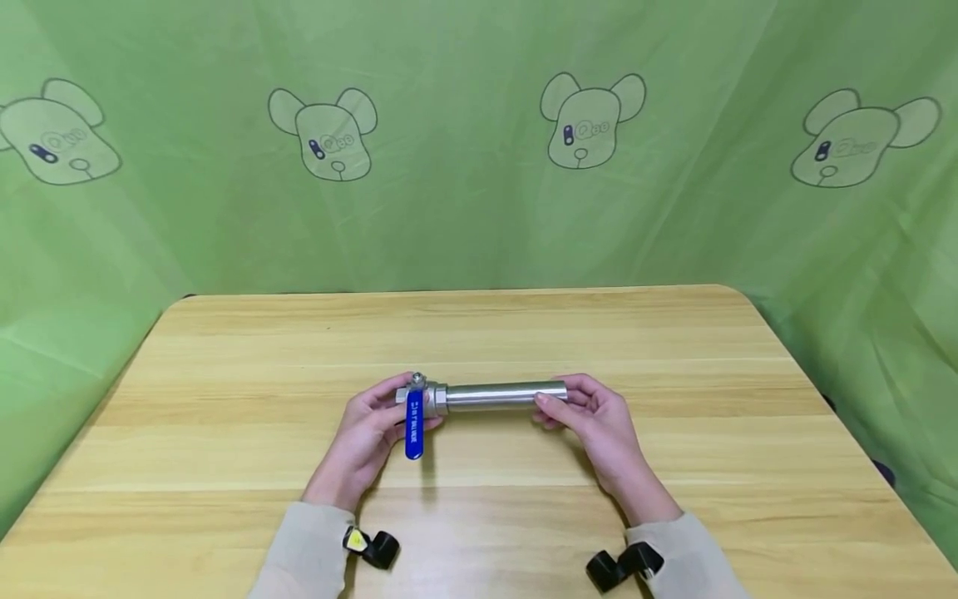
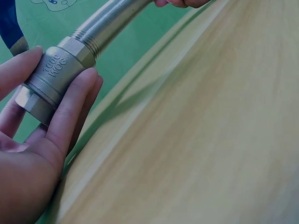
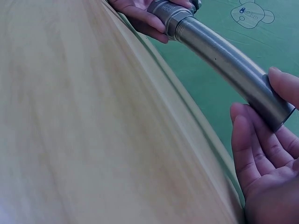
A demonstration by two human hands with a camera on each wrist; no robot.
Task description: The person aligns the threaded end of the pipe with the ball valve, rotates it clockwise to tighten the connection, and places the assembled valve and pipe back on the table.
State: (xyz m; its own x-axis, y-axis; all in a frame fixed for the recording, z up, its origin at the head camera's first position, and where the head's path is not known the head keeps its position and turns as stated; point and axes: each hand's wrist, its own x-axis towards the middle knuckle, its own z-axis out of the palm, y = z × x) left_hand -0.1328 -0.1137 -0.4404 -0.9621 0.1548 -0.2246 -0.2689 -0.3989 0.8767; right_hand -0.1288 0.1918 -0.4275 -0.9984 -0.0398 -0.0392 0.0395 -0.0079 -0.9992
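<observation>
A steel ball valve (image 2: 58,70) with a blue lever handle (image 1: 414,426) is held by my left hand (image 1: 364,439), thumb and fingers around its body. Raised lettering "1000 WOG" shows on the body in the left wrist view. A straight steel pipe (image 1: 501,395) extends from the valve to the right, its threaded end (image 3: 184,29) in the valve's hex port, with some thread showing. My right hand (image 1: 599,424) grips the pipe's plain far end between thumb and fingers. Both pieces are level above the table, and the lever points toward me.
The wooden table (image 1: 224,366) spans the space below the hands. A green curtain (image 1: 464,216) printed with bear heads hangs behind it and along both sides. Black camera mounts (image 1: 382,549) sit at both wrists over light sleeves.
</observation>
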